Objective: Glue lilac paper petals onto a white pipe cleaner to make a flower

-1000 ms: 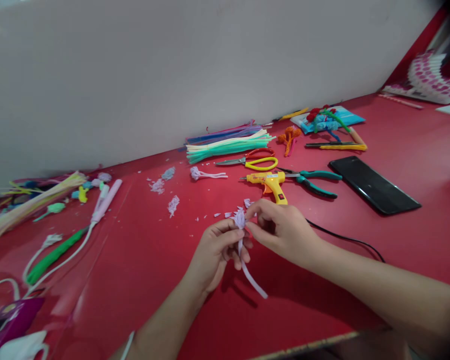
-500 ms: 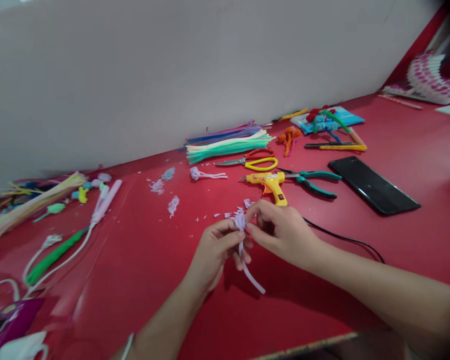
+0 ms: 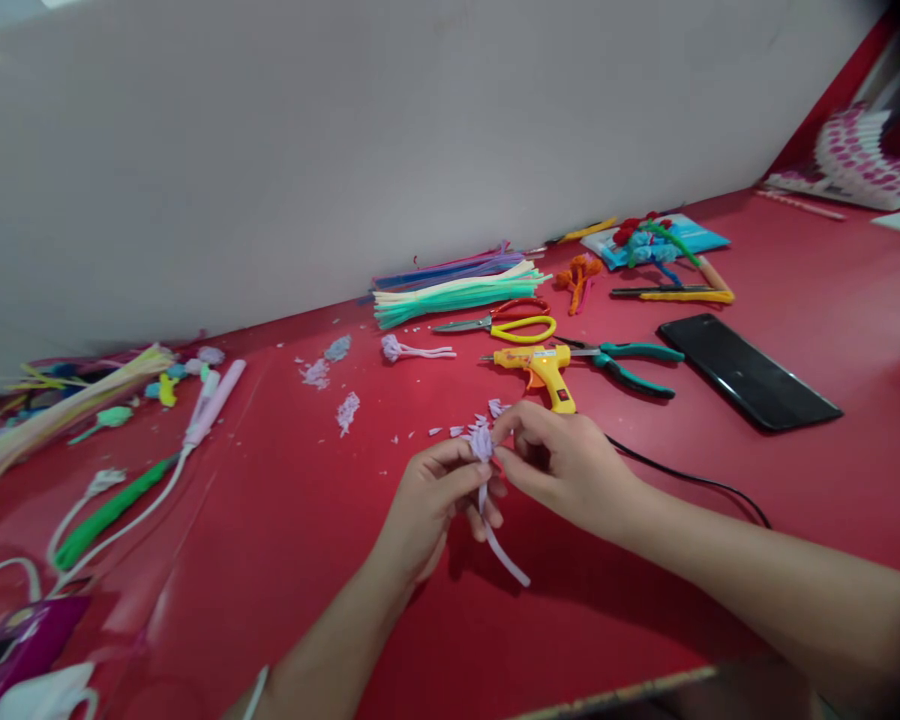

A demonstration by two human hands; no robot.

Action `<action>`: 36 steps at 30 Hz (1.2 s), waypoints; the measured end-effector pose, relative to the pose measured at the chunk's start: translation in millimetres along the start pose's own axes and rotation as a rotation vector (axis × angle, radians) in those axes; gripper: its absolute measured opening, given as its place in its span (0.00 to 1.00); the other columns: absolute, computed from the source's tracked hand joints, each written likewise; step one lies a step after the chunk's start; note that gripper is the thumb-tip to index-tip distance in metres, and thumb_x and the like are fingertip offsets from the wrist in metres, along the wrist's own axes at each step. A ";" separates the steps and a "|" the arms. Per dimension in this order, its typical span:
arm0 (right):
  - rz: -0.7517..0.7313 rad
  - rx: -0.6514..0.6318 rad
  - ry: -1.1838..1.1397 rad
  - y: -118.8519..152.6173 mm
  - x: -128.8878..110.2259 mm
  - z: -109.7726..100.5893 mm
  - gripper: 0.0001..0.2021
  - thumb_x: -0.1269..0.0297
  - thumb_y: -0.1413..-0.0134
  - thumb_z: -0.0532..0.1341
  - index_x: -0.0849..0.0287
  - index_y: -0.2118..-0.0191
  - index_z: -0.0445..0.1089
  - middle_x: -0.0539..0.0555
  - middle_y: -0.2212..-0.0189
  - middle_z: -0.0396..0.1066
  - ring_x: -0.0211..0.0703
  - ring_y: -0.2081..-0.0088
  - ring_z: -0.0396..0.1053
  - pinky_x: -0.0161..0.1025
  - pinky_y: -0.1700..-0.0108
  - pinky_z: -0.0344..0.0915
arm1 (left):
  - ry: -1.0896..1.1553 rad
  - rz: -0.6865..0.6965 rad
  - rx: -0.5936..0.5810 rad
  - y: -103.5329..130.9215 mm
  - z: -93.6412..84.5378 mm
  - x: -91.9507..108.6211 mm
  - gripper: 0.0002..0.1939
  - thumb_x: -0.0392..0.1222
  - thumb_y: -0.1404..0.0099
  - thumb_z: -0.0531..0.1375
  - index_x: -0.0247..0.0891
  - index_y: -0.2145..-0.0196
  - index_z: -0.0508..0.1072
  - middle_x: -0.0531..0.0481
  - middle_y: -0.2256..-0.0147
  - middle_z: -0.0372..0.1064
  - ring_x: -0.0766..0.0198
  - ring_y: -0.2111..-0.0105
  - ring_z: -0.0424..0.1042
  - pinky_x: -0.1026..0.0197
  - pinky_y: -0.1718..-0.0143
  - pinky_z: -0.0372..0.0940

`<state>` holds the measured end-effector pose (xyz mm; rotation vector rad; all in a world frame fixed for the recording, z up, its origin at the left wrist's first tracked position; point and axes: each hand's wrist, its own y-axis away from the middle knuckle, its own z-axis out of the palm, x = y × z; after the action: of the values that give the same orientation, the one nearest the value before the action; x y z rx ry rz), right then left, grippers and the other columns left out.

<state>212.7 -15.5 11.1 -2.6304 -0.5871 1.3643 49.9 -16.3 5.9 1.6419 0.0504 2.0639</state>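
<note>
A lilac pipe-cleaner flower [image 3: 481,444] is pinched between the thumb and fingers of my left hand [image 3: 442,490]. Its stem hangs below my fingers and bends to the lower right. From the right, the closed thumb and forefinger of my right hand [image 3: 562,455] press against the side of the flower head; anything tiny between those fingertips is hidden. Just behind the flower, small lilac snippets [image 3: 476,426] lie on the red table. Beyond my right hand rests a yellow glue gun [image 3: 544,368].
Farther back are yellow-and-red-handled scissors [image 3: 521,326], a second lilac flower [image 3: 391,347] and bundles of pipe cleaners [image 3: 457,295]. Teal pliers [image 3: 630,366] and a black phone [image 3: 750,372] lie to the right. A pink corded tool [image 3: 214,405] sits at left. The table's front edge [image 3: 615,695] is near.
</note>
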 end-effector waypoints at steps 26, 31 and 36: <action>0.333 -0.239 -0.776 0.2 -13.0 -8.3 0.06 0.65 0.50 0.58 0.61 0.69 0.69 0.43 0.86 0.57 0.30 0.84 0.54 0.30 0.81 0.50 | -0.641 0.812 0.305 11.1 -12.7 -6.1 0.08 0.33 0.44 0.61 0.43 0.68 0.76 0.47 0.66 0.74 0.58 0.64 0.71 0.57 0.59 0.65; 0.326 -0.215 -0.767 0.0 -14.6 -8.7 0.06 0.64 0.50 0.57 0.61 0.70 0.68 0.43 0.86 0.56 0.29 0.85 0.53 0.30 0.81 0.50 | -0.755 0.915 0.263 11.1 -13.9 -5.0 0.12 0.30 0.44 0.60 0.44 0.65 0.77 0.47 0.66 0.75 0.59 0.65 0.71 0.58 0.60 0.65; 0.334 -0.203 -0.783 -1.0 -15.2 -8.8 0.05 0.65 0.51 0.58 0.62 0.70 0.68 0.43 0.87 0.56 0.29 0.85 0.53 0.29 0.82 0.50 | -0.807 0.927 0.312 12.2 -10.6 -0.6 0.09 0.33 0.44 0.59 0.42 0.67 0.78 0.46 0.67 0.75 0.59 0.66 0.72 0.58 0.61 0.66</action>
<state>211.6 -19.9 28.0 -2.3237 -0.3648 2.5891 36.0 -24.3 6.4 2.9697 -0.8362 1.7787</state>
